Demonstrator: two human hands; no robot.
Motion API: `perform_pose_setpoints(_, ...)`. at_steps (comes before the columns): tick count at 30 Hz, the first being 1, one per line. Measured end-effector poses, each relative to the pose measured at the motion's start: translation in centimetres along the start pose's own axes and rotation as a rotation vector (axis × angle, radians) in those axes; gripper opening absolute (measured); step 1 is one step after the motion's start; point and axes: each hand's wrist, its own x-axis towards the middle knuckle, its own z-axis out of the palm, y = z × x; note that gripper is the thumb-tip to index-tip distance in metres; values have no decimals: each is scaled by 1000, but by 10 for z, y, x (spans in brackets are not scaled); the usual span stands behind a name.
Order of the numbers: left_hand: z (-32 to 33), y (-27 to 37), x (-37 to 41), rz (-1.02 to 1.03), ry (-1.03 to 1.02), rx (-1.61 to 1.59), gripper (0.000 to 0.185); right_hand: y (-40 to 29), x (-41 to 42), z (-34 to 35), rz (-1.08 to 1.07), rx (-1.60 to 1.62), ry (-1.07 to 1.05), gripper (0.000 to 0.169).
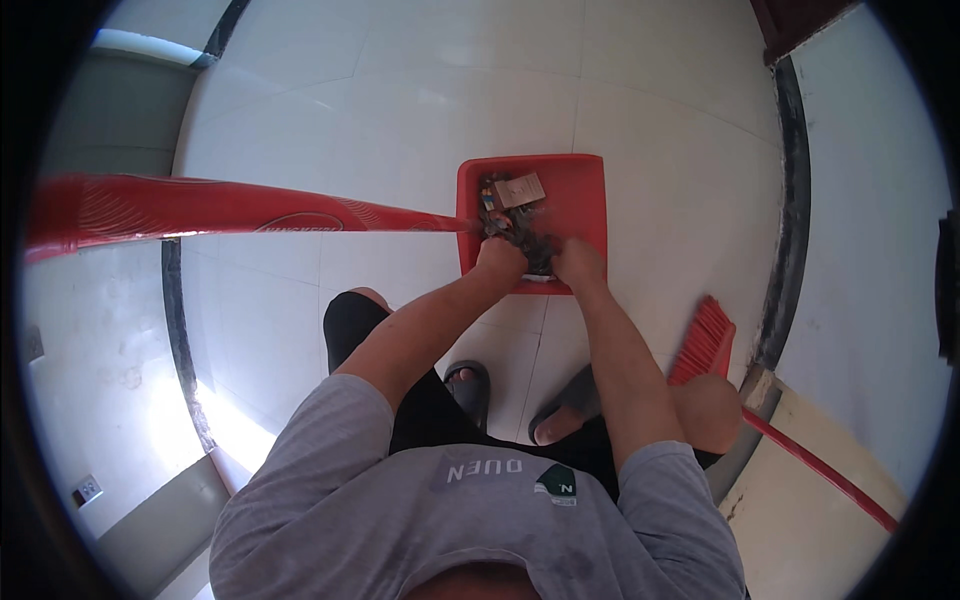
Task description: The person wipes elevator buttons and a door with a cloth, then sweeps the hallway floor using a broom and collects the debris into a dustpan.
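Note:
A red plastic dustpan (pixel 577 195) lies on the tiled floor before me, its long red handle (pixel 285 211) reaching up towards the left rim of the view. In the pan is a heap of dark, tangled debris (pixel 536 251), with a small tan cardboard piece (pixel 521 190) near its far end. My left hand (pixel 502 259) is at the near left of the heap, fingers curled down and mostly hidden. Across the heap, my right hand (pixel 580 262) touches or nears its right side, with blurred fingertips. Whether either hand grips debris cannot be told.
A broom's red bristles (pixel 701 345) rest on the floor beside my right knee, and its red handle (pixel 821 469) runs to the lower right. Walls with dark skirting (pixel 787 202) stand at both sides. My slippered feet (pixel 471 390) are just behind the dustpan.

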Motion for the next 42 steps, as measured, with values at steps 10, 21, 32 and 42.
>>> perform_pose_setpoints(10,-12,-4,-68,239,173,246,21,8,7,28,-6,157,11,29)
perform_pose_setpoints(21,9,-13,-87,71,-47,-99,33,-45,-17,-52,-185,631,-168,22)
perform_pose_setpoints(32,-1,-11,-132,106,54,-115,40,-84,-20,48,-201,417,-16,27)
perform_pose_setpoints(42,-12,-9,-81,-10,87,-134,38,-73,-22,29,-276,97,-191,31)
